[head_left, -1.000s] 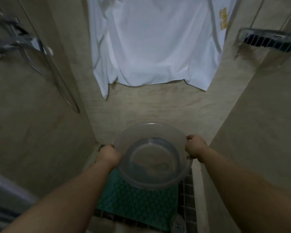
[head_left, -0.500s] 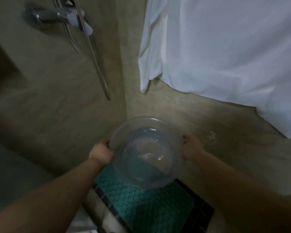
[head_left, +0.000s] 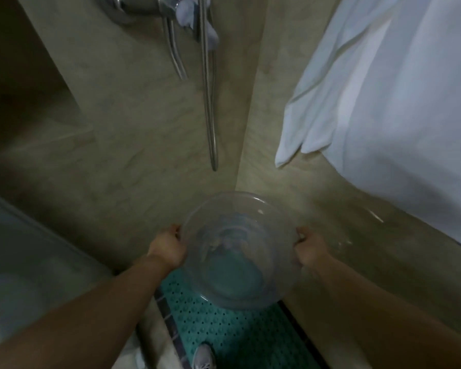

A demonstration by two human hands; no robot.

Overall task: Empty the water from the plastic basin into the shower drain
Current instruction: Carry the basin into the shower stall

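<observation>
A clear plastic basin (head_left: 237,251) is held in the air over a teal perforated shower mat (head_left: 224,331), close to the corner of two beige walls. Water shimmers inside it. My left hand (head_left: 168,247) grips the basin's left rim and my right hand (head_left: 310,249) grips the right rim. Both arms reach forward from the bottom of the view. No drain is visible; the mat and basin hide the floor beneath.
A chrome shower mixer (head_left: 149,6) with a hose (head_left: 209,102) hangs on the left wall. A white garment (head_left: 389,102) hangs at the right. A glass panel (head_left: 24,262) stands at the left. A grey shoe (head_left: 204,356) rests on dark floor tiles at the bottom edge.
The view has swung left: the white garment slid to the right and the shower mixer came in overhead. Both hands stay on the basin, and the water inside has sloshed.
</observation>
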